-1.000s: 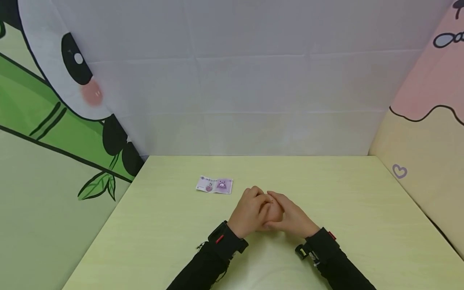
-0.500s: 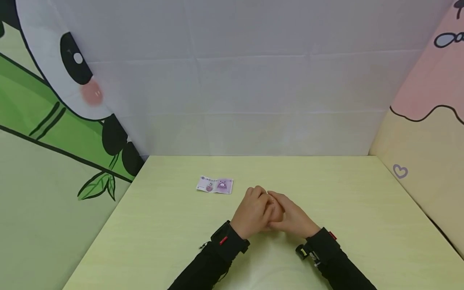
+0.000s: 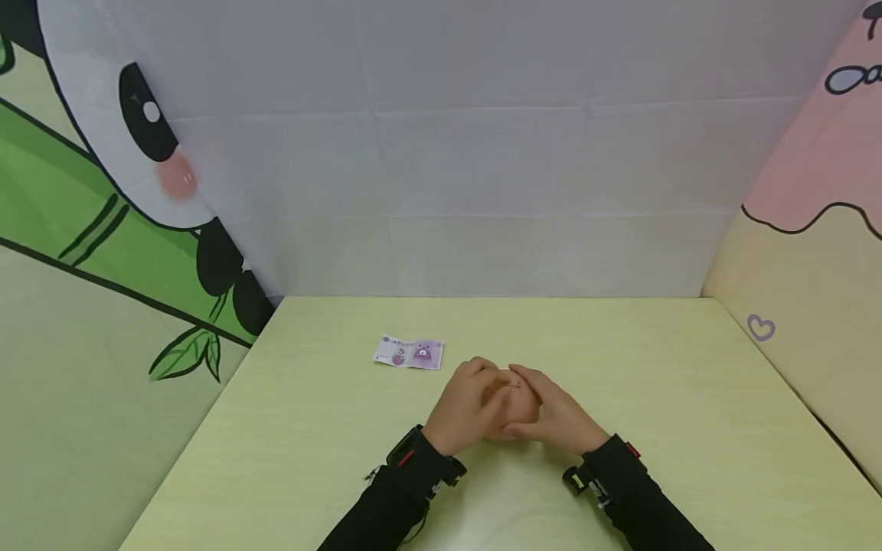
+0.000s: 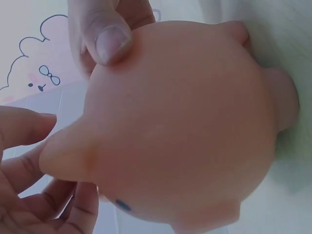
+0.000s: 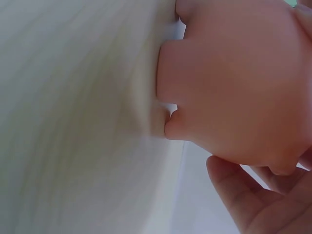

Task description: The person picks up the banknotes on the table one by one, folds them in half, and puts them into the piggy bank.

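A small pink toy pig (image 3: 515, 404) sits on the pale green table (image 3: 654, 398) between my two hands. My left hand (image 3: 467, 404) cups its left side with curled fingers, and my right hand (image 3: 560, 417) grips its right side. The left wrist view shows the pig (image 4: 185, 126) close up, with a fingertip (image 4: 105, 39) pressed on its top and more fingers (image 4: 29, 161) beside its ear. In the right wrist view the pig's legs (image 5: 234, 83) stand on the table, with fingers (image 5: 263, 200) below it. A purple banknote (image 3: 409, 353) lies flat just beyond my left hand.
Printed cloth walls close the table in: a panda and bamboo panel (image 3: 124, 199) on the left, a white panel (image 3: 482, 168) at the back, a pink and cream panel (image 3: 806, 252) on the right. Bare tabletop stretches right of the hands.
My left wrist has slid slightly left and back, and its fingers sit lower on the pig, so more of the pig's top shows. The right hand and the banknote stay put.
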`<state>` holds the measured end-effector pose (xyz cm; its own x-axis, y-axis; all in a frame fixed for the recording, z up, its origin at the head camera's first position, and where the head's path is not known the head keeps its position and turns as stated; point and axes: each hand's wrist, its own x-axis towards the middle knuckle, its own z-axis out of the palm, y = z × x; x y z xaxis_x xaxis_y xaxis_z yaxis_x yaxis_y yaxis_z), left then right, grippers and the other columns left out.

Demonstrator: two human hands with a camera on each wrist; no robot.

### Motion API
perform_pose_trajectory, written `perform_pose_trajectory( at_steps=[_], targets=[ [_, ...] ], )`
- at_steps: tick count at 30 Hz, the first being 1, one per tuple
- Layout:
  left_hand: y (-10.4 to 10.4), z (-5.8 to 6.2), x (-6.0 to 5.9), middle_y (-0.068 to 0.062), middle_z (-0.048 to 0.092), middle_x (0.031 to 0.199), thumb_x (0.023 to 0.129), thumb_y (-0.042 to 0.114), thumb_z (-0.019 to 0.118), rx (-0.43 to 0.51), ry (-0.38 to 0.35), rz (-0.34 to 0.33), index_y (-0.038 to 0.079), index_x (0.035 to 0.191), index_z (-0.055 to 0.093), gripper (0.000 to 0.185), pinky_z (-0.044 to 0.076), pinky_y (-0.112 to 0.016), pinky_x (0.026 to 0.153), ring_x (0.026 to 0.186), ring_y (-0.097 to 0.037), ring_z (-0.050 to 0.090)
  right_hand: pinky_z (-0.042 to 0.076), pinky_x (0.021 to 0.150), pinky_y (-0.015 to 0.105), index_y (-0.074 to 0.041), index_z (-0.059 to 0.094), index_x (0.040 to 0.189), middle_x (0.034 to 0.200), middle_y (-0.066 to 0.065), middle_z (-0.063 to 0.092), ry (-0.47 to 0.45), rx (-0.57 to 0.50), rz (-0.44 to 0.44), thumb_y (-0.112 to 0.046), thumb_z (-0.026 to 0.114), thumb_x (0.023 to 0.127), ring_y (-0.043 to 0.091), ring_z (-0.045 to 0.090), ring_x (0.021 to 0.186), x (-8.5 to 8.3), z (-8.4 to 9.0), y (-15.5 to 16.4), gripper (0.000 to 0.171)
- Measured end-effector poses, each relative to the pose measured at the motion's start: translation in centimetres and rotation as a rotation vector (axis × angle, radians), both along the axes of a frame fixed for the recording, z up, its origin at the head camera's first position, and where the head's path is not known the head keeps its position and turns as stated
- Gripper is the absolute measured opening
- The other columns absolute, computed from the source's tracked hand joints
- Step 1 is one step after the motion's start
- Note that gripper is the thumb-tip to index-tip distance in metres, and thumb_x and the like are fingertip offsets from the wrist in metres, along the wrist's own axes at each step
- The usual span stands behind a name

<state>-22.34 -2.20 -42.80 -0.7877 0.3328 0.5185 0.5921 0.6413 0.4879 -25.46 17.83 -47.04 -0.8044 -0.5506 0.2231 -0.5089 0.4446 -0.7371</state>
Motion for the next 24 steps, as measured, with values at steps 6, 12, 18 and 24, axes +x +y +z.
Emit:
perform_pose_trajectory(
  at_steps=[6,12,18,24],
  targets=[
    [-1.3,0.2,-0.2,-0.009,0.064,0.114,0.095,0.017,0.063,0.104,-0.007,0.048,0.006,0.117,0.067,0.024,0.053,-0.037,0.087,0.105,-0.023,0.061,0.051,0.093,0.045,-0.013,0.034,0.151,0.145,0.012,0.048,-0.018,-0.004,-0.018,-0.046,0.079,0.079,0.031,0.054,0.125,0.0,-0.2,0.0,0.091],
    [-3.6,0.6,-1.0,-0.014,0.055,0.135,0.094,0.019,0.066,0.152,0.002,0.126,0.006,0.135,0.054,0.045,0.047,-0.045,0.102,0.126,-0.029,0.053,0.050,0.094,0.046,-0.013,0.034,0.151,0.144,0.013,0.048,-0.029,-0.019,-0.016,-0.045,0.080,0.078,0.031,0.054,0.124,-0.1,-0.4,0.1,0.092],
    [-6.5,1.2,-2.4,-0.018,0.045,0.146,0.093,0.024,0.069,0.180,-0.076,0.208,0.002,0.143,0.044,0.060,0.039,-0.051,0.110,0.137,-0.034,0.043,0.050,0.095,0.046,-0.012,0.035,0.150,0.144,0.012,0.048,-0.032,-0.013,-0.033,-0.044,0.082,0.077,0.031,0.054,0.124,-0.1,-0.5,0.1,0.092],
    [-9.3,1.3,-4.1,-0.022,0.034,0.153,0.093,0.031,0.066,0.175,-0.246,0.291,0.002,0.149,0.035,0.070,0.032,-0.056,0.114,0.141,-0.038,0.036,0.050,0.096,0.047,-0.011,0.035,0.150,0.144,0.013,0.049,-0.008,-0.005,-0.029,-0.044,0.082,0.077,0.031,0.054,0.125,-0.2,-0.3,-0.1,0.093]
  ],
)
